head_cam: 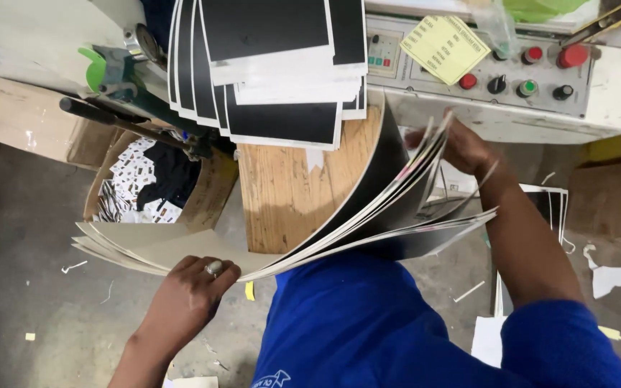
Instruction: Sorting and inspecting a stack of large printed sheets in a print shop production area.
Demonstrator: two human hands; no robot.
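While the stack of printed card sheets point(368, 215) bows above the wooden tabletop point(289, 194), left hand point(188, 294) fingers clamp its lower edge; right hand point(461, 147) fingers grip and fan the upper edge. Judged step: fanning sheets. Next calls for squaring edges.

Sheet stack point(310, 237) over wooden board point(289, 194); control panel point(512, 79) behind; carton point(145, 183) left.
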